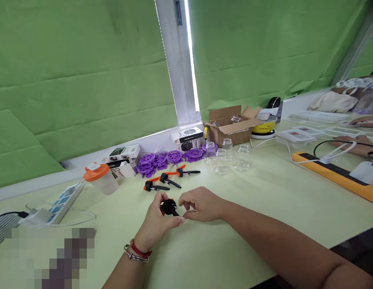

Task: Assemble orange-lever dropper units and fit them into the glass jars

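Note:
My left hand is closed around a black part with a bit of orange at its edge, held above the table. Just to its right is my right hand, its fingers curled and its thumb close to the black part; whether anything is between those fingers is too small to tell. Beyond my hands lie several black and orange pieces with rods, among them one at the left, one in the middle and one at the right. Purple wheel-shaped pieces are heaped behind them.
Clear jars and an open cardboard box stand at the back. An orange-lidded cup and a white power strip are at left. On the right are an orange power strip and another person's hands.

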Demonstrator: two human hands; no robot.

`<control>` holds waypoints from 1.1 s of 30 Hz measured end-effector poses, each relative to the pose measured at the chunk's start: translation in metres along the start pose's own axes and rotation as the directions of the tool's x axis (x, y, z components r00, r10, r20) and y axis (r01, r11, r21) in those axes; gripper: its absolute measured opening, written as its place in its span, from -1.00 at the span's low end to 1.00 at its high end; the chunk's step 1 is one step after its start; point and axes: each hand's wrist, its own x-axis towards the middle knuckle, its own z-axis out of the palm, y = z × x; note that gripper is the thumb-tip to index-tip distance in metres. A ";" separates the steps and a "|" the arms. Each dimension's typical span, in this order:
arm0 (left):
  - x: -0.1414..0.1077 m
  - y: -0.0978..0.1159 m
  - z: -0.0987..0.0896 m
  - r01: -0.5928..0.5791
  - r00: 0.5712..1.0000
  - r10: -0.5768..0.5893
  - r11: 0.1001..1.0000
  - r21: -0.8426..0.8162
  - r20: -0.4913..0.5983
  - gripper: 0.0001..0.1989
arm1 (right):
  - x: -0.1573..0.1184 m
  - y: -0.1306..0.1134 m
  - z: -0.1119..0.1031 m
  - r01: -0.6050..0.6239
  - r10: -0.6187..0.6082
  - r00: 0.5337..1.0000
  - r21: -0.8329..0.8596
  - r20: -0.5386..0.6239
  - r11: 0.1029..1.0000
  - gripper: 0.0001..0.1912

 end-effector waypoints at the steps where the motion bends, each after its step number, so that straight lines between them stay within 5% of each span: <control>1: 0.000 -0.001 0.000 -0.002 1.000 0.002 1.000 0.008 -0.001 -0.48 | 0.000 0.000 0.000 0.001 -0.001 1.000 0.010 0.005 1.000 -0.66; 33: 0.000 0.003 0.002 0.013 1.000 -0.012 0.999 0.044 -0.028 -0.49 | 0.001 -0.001 0.001 -0.096 0.095 0.995 0.023 0.025 0.995 -0.64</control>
